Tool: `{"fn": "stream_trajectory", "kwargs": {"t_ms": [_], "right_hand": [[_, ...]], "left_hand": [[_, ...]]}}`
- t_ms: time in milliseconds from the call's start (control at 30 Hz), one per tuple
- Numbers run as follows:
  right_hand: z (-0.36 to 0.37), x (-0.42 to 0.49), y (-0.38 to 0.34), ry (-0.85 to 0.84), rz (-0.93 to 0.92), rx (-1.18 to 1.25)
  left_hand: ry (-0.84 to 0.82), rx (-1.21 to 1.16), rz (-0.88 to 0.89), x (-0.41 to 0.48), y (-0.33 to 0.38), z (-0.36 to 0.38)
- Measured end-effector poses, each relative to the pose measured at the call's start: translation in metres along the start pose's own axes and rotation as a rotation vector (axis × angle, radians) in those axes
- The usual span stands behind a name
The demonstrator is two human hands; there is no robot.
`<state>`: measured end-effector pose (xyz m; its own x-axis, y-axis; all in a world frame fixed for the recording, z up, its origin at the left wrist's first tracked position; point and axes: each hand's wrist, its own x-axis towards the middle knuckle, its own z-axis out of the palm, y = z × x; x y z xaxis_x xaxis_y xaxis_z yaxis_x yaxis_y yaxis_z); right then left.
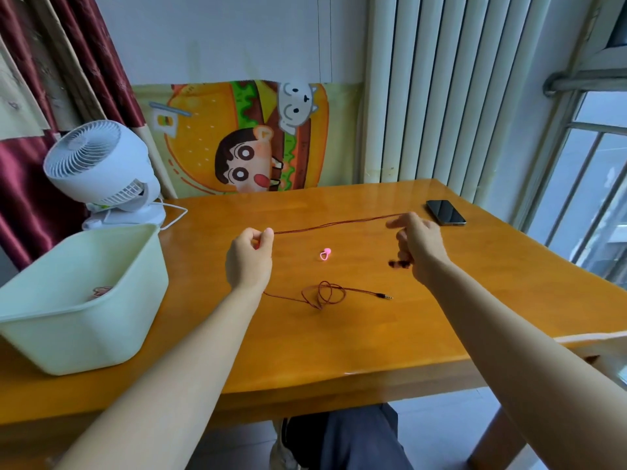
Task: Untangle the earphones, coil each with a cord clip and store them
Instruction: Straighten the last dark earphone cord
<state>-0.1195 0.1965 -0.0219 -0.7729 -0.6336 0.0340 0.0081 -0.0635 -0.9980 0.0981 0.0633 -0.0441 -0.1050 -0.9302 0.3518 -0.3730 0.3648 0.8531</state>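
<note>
Grip: left hand [250, 257] pinches red cord [334, 224]; right hand [419, 245] holds its far end, earbuds [400, 264] dangling.
Slack: loops at six o'clock.
Clip: pink clip [325, 255] between hands.
Advice: keep tension, wind even coils.

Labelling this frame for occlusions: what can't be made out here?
- Head view: contents of the pale green plastic bin, mostly hidden by its wall.
- Dark earbuds below the right hand: motion-blurred.
- Left hand grip on the thin red earphone cord: fingers cover it.
</note>
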Motion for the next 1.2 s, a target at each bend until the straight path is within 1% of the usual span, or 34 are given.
{"fn": "stream_trajectory", "kwargs": {"t_ms": [67, 133, 167, 233, 300, 367, 433, 467, 533, 600, 667, 700, 733, 767, 800, 833, 867, 900, 933, 967, 1033, 1100, 1133, 1167, 1200], "right_hand": [[-0.003, 0.000, 0.003, -0.165, 0.105, -0.266], [-0.003, -0.001, 0.009, -0.253, 0.108, -0.485], [-0.001, -0.002, 0.013, -0.275, 0.068, -0.529], [0.009, -0.006, 0.013, -0.317, -0.080, -0.517], [0.023, -0.016, 0.005, -0.441, -0.233, -0.445], [0.037, -0.023, -0.003, -0.613, -0.292, -0.408], [0.044, -0.027, -0.009, -0.706, -0.323, -0.459], [0.045, -0.028, -0.010, -0.697, -0.339, -0.494], [0.039, -0.021, -0.009, -0.584, -0.333, -0.505], [0.029, -0.011, -0.005, -0.417, -0.308, -0.449], [0.017, 0.000, 0.003, -0.196, -0.291, -0.370], [0.012, 0.007, 0.007, -0.078, -0.285, -0.377], [0.008, 0.013, 0.010, 0.009, -0.271, -0.438], [0.005, 0.018, 0.015, 0.042, -0.240, -0.550], [0.005, 0.021, 0.019, 0.028, -0.206, -0.695], [0.007, 0.021, 0.021, -0.012, -0.195, -0.834], [0.010, 0.019, 0.022, -0.053, -0.239, -0.913], [0.016, 0.015, 0.021, -0.100, -0.330, -0.906], [0.022, 0.009, 0.019, -0.175, -0.433, -0.828], [0.030, 0.002, 0.017, -0.276, -0.496, -0.709], [0.045, -0.008, 0.013, -0.496, -0.483, -0.581], [0.052, -0.012, 0.014, -0.661, -0.403, -0.557], [0.053, -0.013, 0.014, -0.711, -0.374, -0.553], [0.053, -0.011, 0.015, -0.718, -0.367, -0.566], [0.051, -0.009, 0.017, -0.674, -0.374, -0.577]], "left_hand": [[0.021, 0.018, -0.001, 0.001, -0.001, -0.001], [-0.058, -0.032, 0.043, 0.001, 0.000, 0.000], [-0.131, -0.068, 0.074, -0.001, 0.003, 0.001], [-0.290, -0.123, 0.140, -0.005, 0.010, 0.004], [-0.419, -0.153, 0.202, -0.010, 0.017, 0.010], [-0.502, -0.181, 0.230, -0.012, 0.023, 0.016], [-0.526, -0.215, 0.223, -0.011, 0.024, 0.019], [-0.528, -0.221, 0.216, -0.010, 0.024, 0.019], [-0.544, -0.181, 0.208, -0.008, 0.020, 0.016], [-0.566, -0.117, 0.209, -0.005, 0.012, 0.012], [-0.590, -0.083, 0.210, -0.001, 0.003, 0.010], [-0.595, -0.079, 0.206, 0.000, 0.000, 0.010], [-0.591, -0.082, 0.201, 0.001, -0.003, 0.011], [-0.583, -0.094, 0.196, 0.001, -0.004, 0.012], [-0.575, -0.113, 0.193, 0.001, -0.004, 0.014], [-0.571, -0.129, 0.197, 0.001, -0.003, 0.016], [-0.576, -0.134, 0.209, 0.000, -0.002, 0.018], [-0.584, -0.133, 0.227, 0.000, 0.001, 0.021], [-0.592, -0.129, 0.247, -0.001, 0.004, 0.023], [-0.599, -0.125, 0.264, -0.002, 0.007, 0.026], [-0.612, -0.137, 0.283, -0.004, 0.011, 0.030], [-0.618, -0.160, 0.278, -0.004, 0.011, 0.031], [-0.620, -0.158, 0.268, -0.003, 0.009, 0.030], [-0.627, -0.148, 0.259, -0.003, 0.007, 0.028], [-0.637, -0.132, 0.252, -0.002, 0.005, 0.026]]}}
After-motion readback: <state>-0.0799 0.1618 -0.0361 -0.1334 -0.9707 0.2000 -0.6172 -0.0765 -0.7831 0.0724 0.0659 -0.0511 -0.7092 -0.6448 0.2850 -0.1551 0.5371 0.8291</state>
